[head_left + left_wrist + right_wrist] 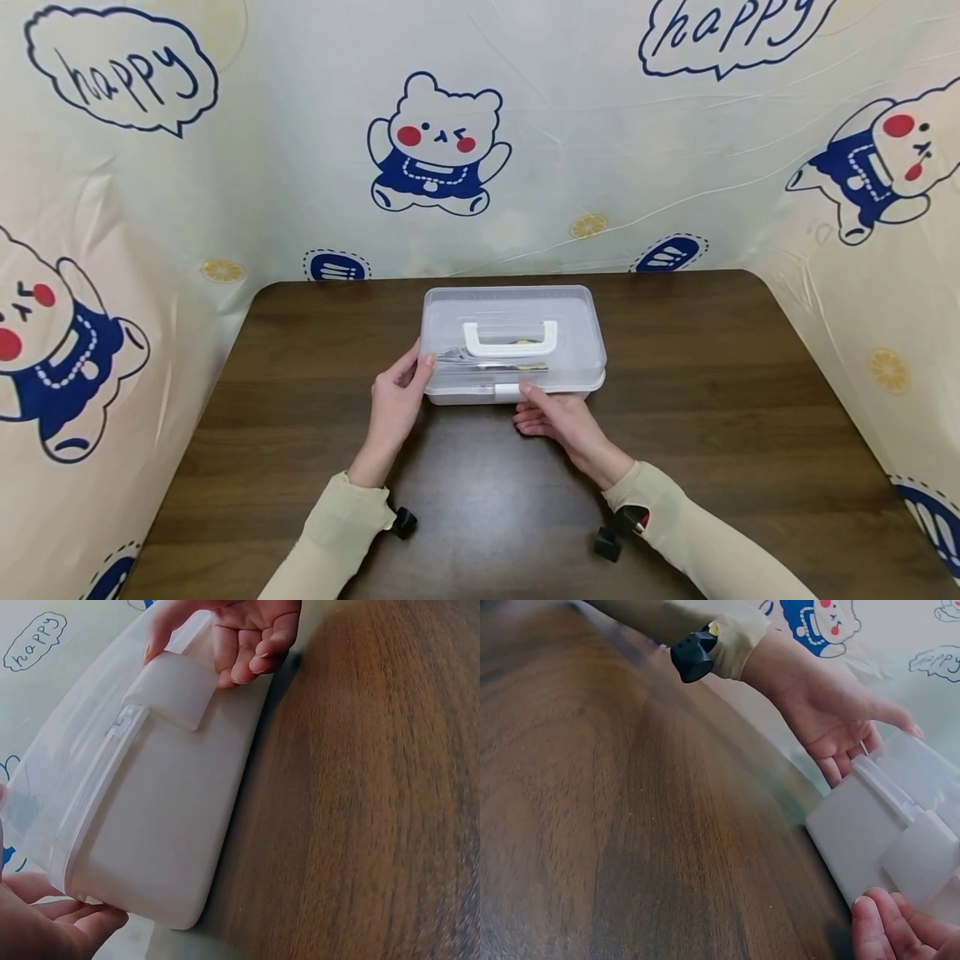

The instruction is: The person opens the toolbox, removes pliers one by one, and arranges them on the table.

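Note:
A lidded plastic storage box with a clear top and white base sits on the table. Its white carry handle lies on the lid, and a white latch covers the front rim. My left hand grips the box's left end, thumb on the lid edge and fingers under the rim in the left wrist view. At the front, my right hand has its thumb at the latch's top edge and its curled fingers by the side and lower part. Shiny metal utensils show through the lid, one fork-like.
The box stands near the back of the dark wooden table. A printed cloth with bears and "happy" bubbles hangs behind and along both sides. Small black cameras are strapped at both wrists.

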`<action>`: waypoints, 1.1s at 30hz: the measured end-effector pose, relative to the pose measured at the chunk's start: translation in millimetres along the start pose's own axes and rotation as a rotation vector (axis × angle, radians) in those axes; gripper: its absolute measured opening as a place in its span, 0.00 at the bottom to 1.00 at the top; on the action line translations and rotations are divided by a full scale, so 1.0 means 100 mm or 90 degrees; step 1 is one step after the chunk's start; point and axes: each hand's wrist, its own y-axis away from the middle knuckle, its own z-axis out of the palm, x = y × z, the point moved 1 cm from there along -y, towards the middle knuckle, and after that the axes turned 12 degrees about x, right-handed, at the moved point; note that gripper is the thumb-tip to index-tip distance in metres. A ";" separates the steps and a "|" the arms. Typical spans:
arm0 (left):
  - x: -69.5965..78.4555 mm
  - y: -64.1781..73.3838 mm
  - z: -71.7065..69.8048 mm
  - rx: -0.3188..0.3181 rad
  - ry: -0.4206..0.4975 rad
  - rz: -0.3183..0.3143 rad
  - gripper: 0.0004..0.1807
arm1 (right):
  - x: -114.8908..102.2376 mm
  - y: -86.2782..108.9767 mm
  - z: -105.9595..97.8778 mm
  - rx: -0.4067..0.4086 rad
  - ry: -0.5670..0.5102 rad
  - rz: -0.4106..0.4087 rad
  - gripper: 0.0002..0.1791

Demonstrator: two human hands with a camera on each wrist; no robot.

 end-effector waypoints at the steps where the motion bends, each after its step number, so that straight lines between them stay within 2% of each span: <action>1: 0.00 0.00 0.00 0.000 0.001 0.000 0.27 | 0.00 0.00 0.00 0.000 0.001 0.000 0.29; 12: -0.02 0.01 0.00 0.005 0.028 0.004 0.27 | -0.05 0.00 -0.01 -0.024 0.022 0.005 0.29; 20: -0.04 0.00 0.00 0.007 0.024 0.006 0.27 | -0.06 0.00 -0.01 -0.032 0.010 0.033 0.29; 33: -0.04 0.01 0.02 0.008 0.023 0.035 0.26 | -0.07 -0.01 0.00 -0.007 0.055 0.002 0.27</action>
